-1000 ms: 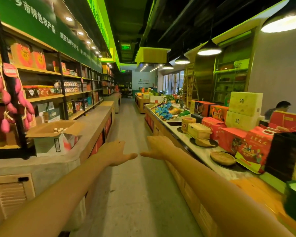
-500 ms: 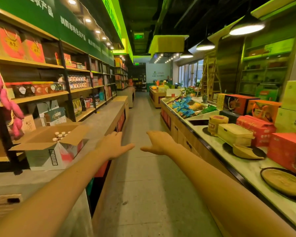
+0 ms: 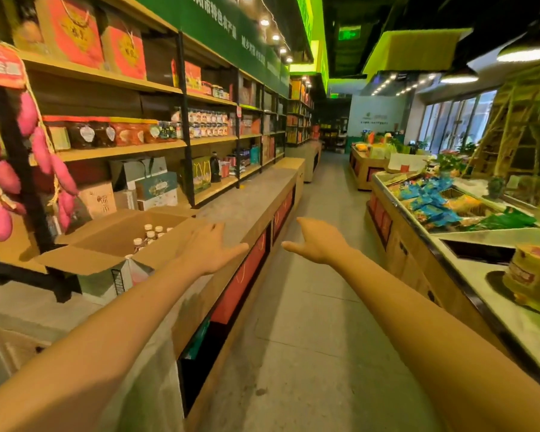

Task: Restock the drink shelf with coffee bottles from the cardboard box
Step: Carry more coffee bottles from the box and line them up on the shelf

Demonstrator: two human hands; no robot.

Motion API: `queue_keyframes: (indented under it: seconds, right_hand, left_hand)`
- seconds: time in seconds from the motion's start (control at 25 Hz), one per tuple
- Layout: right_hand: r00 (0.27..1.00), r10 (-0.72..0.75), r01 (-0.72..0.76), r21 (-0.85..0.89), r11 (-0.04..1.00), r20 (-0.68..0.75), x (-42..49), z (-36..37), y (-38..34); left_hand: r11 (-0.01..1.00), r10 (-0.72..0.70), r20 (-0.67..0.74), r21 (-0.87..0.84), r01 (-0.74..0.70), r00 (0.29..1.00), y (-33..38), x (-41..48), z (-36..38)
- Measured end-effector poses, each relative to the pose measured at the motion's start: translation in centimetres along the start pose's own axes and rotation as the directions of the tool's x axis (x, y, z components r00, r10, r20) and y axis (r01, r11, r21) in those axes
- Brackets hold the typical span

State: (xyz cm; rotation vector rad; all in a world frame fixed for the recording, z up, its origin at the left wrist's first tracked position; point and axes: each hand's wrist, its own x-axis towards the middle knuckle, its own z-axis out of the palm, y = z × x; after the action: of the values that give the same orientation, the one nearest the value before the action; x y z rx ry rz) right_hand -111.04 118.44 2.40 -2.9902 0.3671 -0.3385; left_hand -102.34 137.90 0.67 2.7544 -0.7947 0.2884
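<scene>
So the brown cardboard box sat on the long grey concrete table on the left side of the aisle, all its flaps folded out. Down inside it was a small cluster of coffee bottles with pale caps, standing upright toward the back of the box. Only the caps and necks showed, so I couldn't count them properly.

The left hand was stretched out over the box's right-hand flap and the table edge, palm down, fingers straight and spread. Its grip was loose with nothing in it, and it was near the bottles but not on them. Couldn't tell if it was actually touching the flap. The right hand was out over the grey tiled floor of the aisle, fingers also relaxed and extended, thumb pointing toward the left hand, grip empty too. The two hands were apart.

Behind the box ran the wooden shelves with black metal posts. The middle level had a row of dark jars with red lids, and the top level had orange gift boxes. A string of pink sweet-potato shapes hung on the post at far left.

Across the aisle, the pale-topped display table had trays piled with blue snack packets, with a round yellow tin nearer the camera.
</scene>
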Motion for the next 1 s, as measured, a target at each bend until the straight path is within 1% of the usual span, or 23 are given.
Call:
queue_keyframes:
  seconds: [0.08,0.16,0.28,0.4,0.52,0.68,0.84,0.92,1.0]
  right_hand:
    - [0.998,-0.059,0.059,0.016,0.998,-0.001,6.3,2.5,0.2]
    - [0.994,-0.106,0.106,0.01,0.994,0.001,12.8,4.8,-0.3]
    - [0.987,-0.16,0.16,0.006,0.987,0.014,22.1,7.4,-1.4]
    - [0.976,-0.217,0.216,0.034,0.976,0.024,30.9,9.5,-2.5]
    - [0.957,-0.287,0.283,0.088,0.955,0.045,37.9,11.9,-4.5]
    - [0.908,-0.41,0.396,0.15,0.906,0.081,47.1,16.5,-9.0]
    - [0.825,-0.558,0.539,0.171,0.825,0.09,55.3,21.3,-14.1]
    - [0.744,-0.663,0.641,0.191,0.744,0.085,58.6,22.9,-16.1]
    - [0.632,-0.771,0.734,0.259,0.628,0.078,61.8,24.7,-18.1]
  left_hand:
    - [0.998,-0.027,0.014,0.058,0.026,1.0,-2.3,4.6,1.7]
    - [0.994,-0.046,-0.001,0.102,0.046,0.999,-4.9,9.6,3.1]
    - [0.989,-0.065,-0.037,0.131,0.069,0.997,-8.9,17.4,4.5]
    - [0.982,-0.104,-0.029,0.156,0.107,0.994,-12.4,24.1,5.8]
    - [0.965,-0.173,-0.026,0.196,0.175,0.985,-16.2,28.9,7.2]
    - [0.919,-0.33,-0.012,0.226,0.324,0.944,-22.2,33.1,9.0]
    - [0.82,-0.527,-0.042,0.237,0.521,0.849,-27.3,36.6,10.5]
    - [0.754,-0.622,-0.064,0.22,0.619,0.78,-29.5,38.0,11.4]
    - [0.675,-0.703,-0.076,0.24,0.698,0.707,-31.4,39.3,12.6]
